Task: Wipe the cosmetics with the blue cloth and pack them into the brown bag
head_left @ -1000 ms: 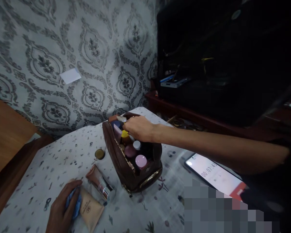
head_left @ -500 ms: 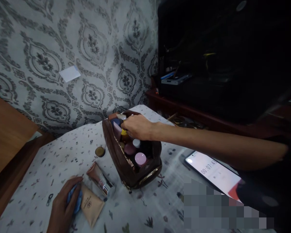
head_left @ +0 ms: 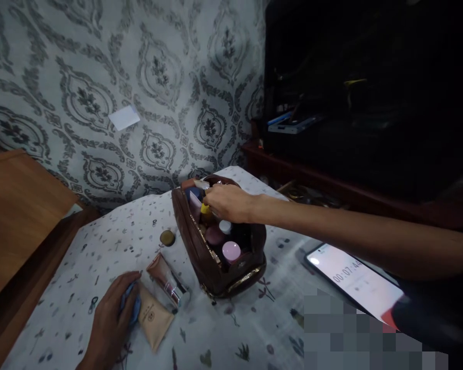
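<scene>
A brown zip-open cosmetics bag [head_left: 189,246] stands on the patterned cloth, packed with tubes, a pink-lidded jar [head_left: 231,252], a white cap [head_left: 225,227] and a yellow item [head_left: 206,211]. My right hand [head_left: 229,202] reaches into its far part with fingers closed; whatever they grip is hidden. My left hand [head_left: 118,303] rests on the cloth, closed around a crumpled blue cloth [head_left: 133,306]. Against that blue cloth lies a beige squeeze tube [head_left: 154,316]. Just beyond it is a pinkish tube with a silver cap [head_left: 167,280], and a small round gold-brown lid [head_left: 167,237] lies left of the bag.
A phone [head_left: 355,277] showing a running timer lies at the right, under my right forearm. Wooden furniture [head_left: 27,205] borders the left side. Patterned wallpaper with a white card [head_left: 124,118] rises behind, and a dark screen stands at the right back.
The view has shifted slightly, so everything appears a little farther right. My right hand stays in the bag and my left hand keeps hold of the blue cloth.
</scene>
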`<state>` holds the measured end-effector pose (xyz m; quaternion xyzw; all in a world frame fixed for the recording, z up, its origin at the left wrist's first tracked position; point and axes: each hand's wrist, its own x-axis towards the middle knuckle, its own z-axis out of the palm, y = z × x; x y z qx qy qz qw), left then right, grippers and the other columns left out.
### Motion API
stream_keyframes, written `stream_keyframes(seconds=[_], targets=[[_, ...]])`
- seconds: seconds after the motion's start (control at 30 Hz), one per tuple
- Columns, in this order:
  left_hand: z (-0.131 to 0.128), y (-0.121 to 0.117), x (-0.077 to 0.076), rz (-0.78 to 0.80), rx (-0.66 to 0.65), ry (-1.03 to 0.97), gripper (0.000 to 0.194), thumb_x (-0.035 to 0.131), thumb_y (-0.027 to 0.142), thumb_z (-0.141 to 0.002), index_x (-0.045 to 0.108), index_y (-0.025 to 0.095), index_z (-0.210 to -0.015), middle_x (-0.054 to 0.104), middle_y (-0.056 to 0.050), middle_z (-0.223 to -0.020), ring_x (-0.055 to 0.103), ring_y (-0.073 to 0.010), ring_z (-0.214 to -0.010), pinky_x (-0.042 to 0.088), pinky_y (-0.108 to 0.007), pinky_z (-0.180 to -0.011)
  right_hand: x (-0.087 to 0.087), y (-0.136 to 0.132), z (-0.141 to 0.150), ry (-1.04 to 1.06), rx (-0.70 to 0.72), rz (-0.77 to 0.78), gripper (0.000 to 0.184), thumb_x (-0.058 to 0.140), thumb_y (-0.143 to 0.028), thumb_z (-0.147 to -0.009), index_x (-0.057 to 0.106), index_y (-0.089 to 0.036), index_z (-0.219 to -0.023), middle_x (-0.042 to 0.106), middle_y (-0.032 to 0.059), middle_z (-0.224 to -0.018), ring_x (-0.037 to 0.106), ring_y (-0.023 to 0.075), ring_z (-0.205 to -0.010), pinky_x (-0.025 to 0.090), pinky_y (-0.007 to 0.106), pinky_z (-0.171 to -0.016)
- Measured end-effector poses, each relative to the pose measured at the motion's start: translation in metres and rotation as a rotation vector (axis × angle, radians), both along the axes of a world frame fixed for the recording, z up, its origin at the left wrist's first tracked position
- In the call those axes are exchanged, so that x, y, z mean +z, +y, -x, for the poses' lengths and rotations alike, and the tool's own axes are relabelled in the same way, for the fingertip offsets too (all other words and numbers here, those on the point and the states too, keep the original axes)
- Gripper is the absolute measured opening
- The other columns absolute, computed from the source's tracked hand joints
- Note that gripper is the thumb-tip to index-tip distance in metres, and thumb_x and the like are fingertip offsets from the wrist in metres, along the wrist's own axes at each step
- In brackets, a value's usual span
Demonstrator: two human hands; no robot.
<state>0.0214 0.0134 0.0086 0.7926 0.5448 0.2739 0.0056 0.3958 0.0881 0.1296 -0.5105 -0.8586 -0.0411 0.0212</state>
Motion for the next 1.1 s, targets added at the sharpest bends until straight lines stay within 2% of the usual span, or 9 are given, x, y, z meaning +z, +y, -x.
stream_keyframes(seconds=[0.13,0.3,0.43,0.6,0.7,0.8,0.87,0.97,1.1], targets=[[-0.018,0.019,0.025,-0.077,-0.088,0.093,0.035,0.044,0.043,-0.098,0.067,0.022,-0.116,0.071,-0.008,-0.117,0.068,-0.0249,-0.107,0.056,-0.036,-0.092,0.005,-0.004,-0.001,0.003,-0.002,0.015,0.024,0.053,-0.014,-0.091,0.074,-0.009,-0.103,0.073,0.0182,-0.109,0.068,0.031,-0.108,0.05,0.035,-0.085],[-0.074,0.067,0.053,0.065,-0.183,0.227,0.037,0.037,0.038,-0.101,0.061,0.022,-0.124,0.066,-0.009,-0.125,0.064,-0.0246,-0.113,0.052,-0.036,-0.093,0.014,-0.013,0.0,0.067,-0.032,0.0,0.02,0.055,-0.014,-0.092,0.073,-0.009,-0.098,0.073,0.0175,-0.105,0.068,0.028,-0.104,0.049,0.032,-0.085],[-0.1,0.104,0.041,0.254,-0.067,0.474,0.043,0.045,0.033,-0.098,0.052,0.019,-0.138,0.061,-0.014,-0.132,0.059,-0.0285,-0.123,0.051,-0.037,-0.091,0.024,-0.028,0.004,0.178,-0.026,-0.073,0.018,0.055,-0.016,-0.094,0.072,-0.013,-0.097,0.072,0.0147,-0.106,0.067,0.0271,-0.106,0.048,0.032,-0.087],[-0.101,0.116,0.022,0.288,-0.037,0.49,0.034,0.053,0.028,-0.092,0.061,0.019,-0.124,0.068,-0.014,-0.115,0.066,-0.03,-0.109,0.051,-0.036,-0.082,0.032,-0.064,0.023,0.378,0.073,-0.191,0.019,0.052,-0.013,-0.096,0.071,-0.012,-0.096,0.069,0.0135,-0.108,0.063,0.0245,-0.105,0.047,0.034,-0.089],[-0.092,0.107,0.029,0.235,-0.018,0.435,0.034,0.048,0.028,-0.094,0.059,0.018,-0.124,0.067,-0.014,-0.119,0.065,-0.0289,-0.11,0.051,-0.036,-0.085,0.019,-0.093,0.045,0.508,0.212,-0.173,0.021,0.049,-0.012,-0.097,0.07,-0.012,-0.097,0.069,0.0115,-0.1,0.062,0.0208,-0.095,0.048,0.032,-0.083],[-0.082,0.083,0.046,0.176,-0.017,0.224,0.035,0.048,0.036,-0.094,0.059,0.018,-0.122,0.07,-0.011,-0.118,0.066,-0.0269,-0.109,0.05,-0.036,-0.091,-0.009,-0.12,0.071,0.615,0.312,0.017,0.02,0.048,-0.015,-0.097,0.068,-0.013,-0.095,0.067,0.0077,-0.092,0.06,0.0163,-0.079,0.046,0.027,-0.07],[-0.077,0.056,0.057,0.151,-0.057,0.008,0.035,0.051,0.045,-0.093,0.062,0.02,-0.116,0.072,-0.007,-0.109,0.068,-0.0252,-0.1,0.051,-0.033,-0.087,-0.032,-0.133,0.087,0.726,0.26,0.113,0.02,0.05,-0.015,-0.095,0.066,-0.012,-0.107,0.067,0.0082,-0.096,0.061,0.0176,-0.08,0.048,0.029,-0.073],[-0.075,0.009,0.066,0.143,-0.115,-0.158,0.038,0.051,0.055,-0.093,0.063,0.023,-0.109,0.073,-0.002,-0.097,0.068,-0.0208,-0.082,0.051,-0.028,-0.072,-0.066,-0.14,0.108,1.008,0.145,0.257,0.039,0.056,-0.016,-0.088,0.055,-0.012,-0.127,0.067,0.0088,-0.104,0.062,0.0191,-0.085,0.05,0.032,-0.078],[-0.081,-0.032,0.055,0.122,-0.181,-0.161,0.033,0.045,0.05,-0.098,0.063,0.022,-0.1,0.07,-0.002,-0.088,0.066,-0.0193,-0.078,0.048,-0.028,-0.07,-0.111,-0.13,0.131,1.377,0.113,0.537,0.044,0.052,-0.038,-0.095,0.051,-0.016,-0.133,0.065,0.0035,-0.092,0.062,0.0147,-0.067,0.052,0.028,-0.065]])
